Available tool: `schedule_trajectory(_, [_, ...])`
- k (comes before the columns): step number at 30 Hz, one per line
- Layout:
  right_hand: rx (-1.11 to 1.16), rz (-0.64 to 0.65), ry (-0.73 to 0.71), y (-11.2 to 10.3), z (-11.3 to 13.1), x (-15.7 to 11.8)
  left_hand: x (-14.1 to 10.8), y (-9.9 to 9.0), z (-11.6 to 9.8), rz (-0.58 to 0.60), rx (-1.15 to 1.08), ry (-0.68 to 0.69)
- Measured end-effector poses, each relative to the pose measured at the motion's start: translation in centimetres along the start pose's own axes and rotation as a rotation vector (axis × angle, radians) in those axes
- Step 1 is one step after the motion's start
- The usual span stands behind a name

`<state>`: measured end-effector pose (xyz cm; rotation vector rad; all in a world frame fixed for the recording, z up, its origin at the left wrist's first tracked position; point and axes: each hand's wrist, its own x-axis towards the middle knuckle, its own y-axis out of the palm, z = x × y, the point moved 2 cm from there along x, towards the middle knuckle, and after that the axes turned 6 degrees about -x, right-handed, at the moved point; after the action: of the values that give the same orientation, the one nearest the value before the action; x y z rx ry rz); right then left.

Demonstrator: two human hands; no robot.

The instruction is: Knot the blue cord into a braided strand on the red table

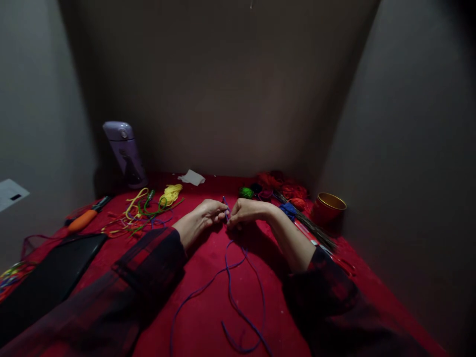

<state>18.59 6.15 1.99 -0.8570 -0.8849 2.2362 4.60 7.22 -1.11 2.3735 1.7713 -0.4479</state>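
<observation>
My left hand [212, 213] and my right hand [245, 212] meet over the middle of the red surface. The fingers of both are pinched on a purple cord [227, 277], a short piece of which stands up between them. From beneath my hands the loose lengths of cord trail toward me in crossing loops across the red cloth [201, 317]. Exactly how the cord is wound or knotted at the fingertips is too small to make out.
At the left are a purple bottle [126, 153], yellow yarn [171, 195], tangled cords [137, 213], an orange-handled tool [82, 221] and a black flat object [55, 277]. To the right lie a green yarn ball [246, 193], blue yarn [288, 210], thin sticks [316, 230] and a red-gold cup [327, 210].
</observation>
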Motion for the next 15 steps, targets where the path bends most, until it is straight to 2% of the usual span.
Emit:
schedule_trajectory(2, [-0.042,-0.108,0.035,-0.5,-0.7,0.6,-0.2,-0.1,-0.1,-0.010,0.016,-0.022])
schedule_trajectory(5, [-0.145,-0.486,0.130,-1.1,-1.6,2.0,-0.5,-0.3,-0.1,-0.069,0.049,-0.033])
schedule_trajectory(7, [-0.192,-0.651,0.161,-1.1,-1.9,3.3,-0.6,-0.4,-0.1,-0.095,0.070,-0.026])
schedule_trajectory(9, [-0.205,-0.696,0.158,-0.8,-2.1,4.6,-0.6,-0.4,-0.1,-0.102,0.098,-0.022])
schedule_trajectory(15, [-0.198,-0.701,0.090,-0.5,-3.1,6.8,-0.4,-0.5,-0.2,-0.133,0.187,-0.034])
